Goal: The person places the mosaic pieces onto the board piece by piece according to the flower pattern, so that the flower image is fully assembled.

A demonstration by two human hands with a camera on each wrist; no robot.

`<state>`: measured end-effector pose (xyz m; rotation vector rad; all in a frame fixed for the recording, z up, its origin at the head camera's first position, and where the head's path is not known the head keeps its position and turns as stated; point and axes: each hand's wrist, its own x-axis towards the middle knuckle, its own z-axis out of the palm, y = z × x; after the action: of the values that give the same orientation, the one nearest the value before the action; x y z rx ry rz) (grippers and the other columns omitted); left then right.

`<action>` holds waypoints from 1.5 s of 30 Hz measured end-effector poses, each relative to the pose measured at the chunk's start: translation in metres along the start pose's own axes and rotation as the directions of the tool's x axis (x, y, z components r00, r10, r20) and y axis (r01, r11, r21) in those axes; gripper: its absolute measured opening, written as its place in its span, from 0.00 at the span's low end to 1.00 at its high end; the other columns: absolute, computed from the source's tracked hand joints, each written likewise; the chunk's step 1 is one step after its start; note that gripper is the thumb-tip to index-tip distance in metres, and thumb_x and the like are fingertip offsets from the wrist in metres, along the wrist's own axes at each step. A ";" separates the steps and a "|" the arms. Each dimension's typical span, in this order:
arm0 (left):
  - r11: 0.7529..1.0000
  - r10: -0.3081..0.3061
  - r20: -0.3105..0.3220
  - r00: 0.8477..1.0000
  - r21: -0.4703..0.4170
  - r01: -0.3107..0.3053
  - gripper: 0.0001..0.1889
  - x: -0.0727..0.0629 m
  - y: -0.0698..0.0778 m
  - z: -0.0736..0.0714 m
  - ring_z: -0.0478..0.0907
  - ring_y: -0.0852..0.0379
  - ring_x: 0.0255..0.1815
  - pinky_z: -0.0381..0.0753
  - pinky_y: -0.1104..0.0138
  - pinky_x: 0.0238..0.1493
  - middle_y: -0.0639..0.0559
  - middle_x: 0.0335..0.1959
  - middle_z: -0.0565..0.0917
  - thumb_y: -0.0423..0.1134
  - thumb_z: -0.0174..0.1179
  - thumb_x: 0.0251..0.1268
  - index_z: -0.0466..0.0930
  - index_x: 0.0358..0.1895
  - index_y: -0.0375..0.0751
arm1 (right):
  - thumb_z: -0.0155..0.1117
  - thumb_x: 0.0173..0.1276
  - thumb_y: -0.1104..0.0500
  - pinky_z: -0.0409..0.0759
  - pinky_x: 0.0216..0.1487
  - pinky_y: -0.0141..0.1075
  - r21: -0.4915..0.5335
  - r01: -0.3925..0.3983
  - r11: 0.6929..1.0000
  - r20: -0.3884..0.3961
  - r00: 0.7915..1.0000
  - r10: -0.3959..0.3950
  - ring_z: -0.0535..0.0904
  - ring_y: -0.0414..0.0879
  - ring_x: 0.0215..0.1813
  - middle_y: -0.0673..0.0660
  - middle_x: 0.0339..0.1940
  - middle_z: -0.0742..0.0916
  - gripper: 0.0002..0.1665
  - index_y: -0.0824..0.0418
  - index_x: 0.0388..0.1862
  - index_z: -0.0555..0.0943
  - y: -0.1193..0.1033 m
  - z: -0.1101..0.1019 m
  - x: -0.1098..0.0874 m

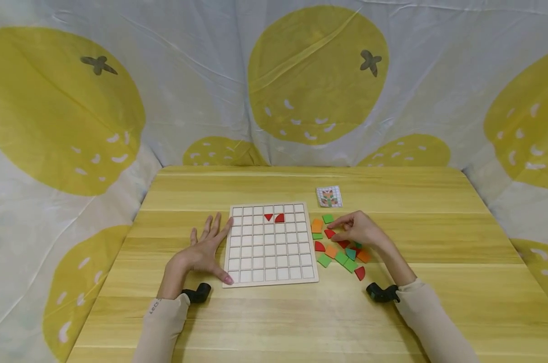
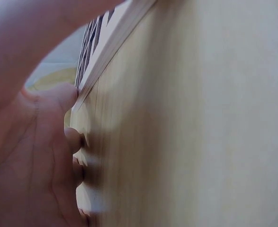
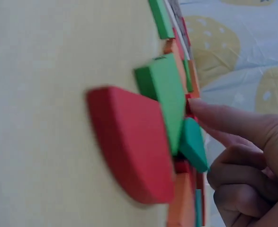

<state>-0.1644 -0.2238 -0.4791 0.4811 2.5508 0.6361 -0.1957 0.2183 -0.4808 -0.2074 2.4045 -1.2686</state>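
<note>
Head view: the right hand point(image 1: 359, 229) pinches narrowly, thumb and index fingertips closed about a red quarter-round piece point(image 1: 329, 234) at the far edge of a loose scatter. Just beyond the index fingertip lies a green square point(image 1: 327, 219); just left of the grip, an orange square point(image 1: 317, 225). Left and nearer the person: a second red quarter-round point(image 1: 319, 246). Nearer the person and slightly right: a teal piece point(image 1: 350, 253) and two adjoining green squares point(image 1: 345, 261). A further red quarter-round point(image 1: 360, 273) sits at the scatter's near end. Some pieces under the hand are partly hidden; shapes cannot be told.

Beyond the grip, apart from the scatter: a printed pattern card point(image 1: 329, 196). Left of the grip: a wooden grid board point(image 1: 270, 250); its second row from the far edge bears a red triangle point(image 1: 268, 217) and a red quarter-round tile point(image 1: 280, 218) in neighbouring cells. Farther left, the left hand point(image 1: 201, 254) is spread wide, thumb on the board's near corner, index fingertip at its left edge. All rests on a wood-grain tabletop point(image 1: 274, 322).
</note>
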 end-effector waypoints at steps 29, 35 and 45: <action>1.000 0.016 -0.003 1.000 -0.020 -0.016 0.83 -0.001 0.000 -0.002 0.16 0.30 0.83 0.18 0.25 0.72 0.31 0.83 0.22 0.59 0.87 0.28 0.32 0.86 0.46 | 0.80 0.61 0.58 0.54 0.24 0.33 0.040 0.125 0.991 -0.123 0.985 -0.120 0.50 0.43 0.19 0.46 0.13 0.58 0.14 0.60 0.45 0.92 -0.064 0.049 0.042; 1.000 0.015 -0.004 1.000 -0.015 -0.015 0.83 -0.002 0.001 -0.002 0.16 0.30 0.83 0.18 0.25 0.72 0.31 0.83 0.22 0.59 0.87 0.29 0.31 0.86 0.46 | 0.80 0.61 0.59 0.55 0.25 0.33 0.075 0.138 0.988 -0.093 0.987 -0.130 0.51 0.41 0.19 0.45 0.11 0.60 0.11 0.58 0.43 0.92 -0.086 0.079 0.068; 1.000 0.000 -0.001 1.000 0.000 0.000 0.83 -0.002 0.001 -0.002 0.16 0.30 0.83 0.18 0.25 0.73 0.32 0.83 0.22 0.60 0.87 0.29 0.32 0.85 0.46 | 0.84 0.55 0.61 0.62 0.29 0.31 0.086 0.118 0.989 -0.110 0.988 -0.108 0.62 0.41 0.25 0.49 0.19 0.82 0.11 0.59 0.38 0.93 -0.103 0.113 0.094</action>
<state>-0.1635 -0.2244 -0.4760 0.4806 2.5518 0.6370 -0.2385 0.0440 -0.4804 -0.2596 2.4448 -1.4718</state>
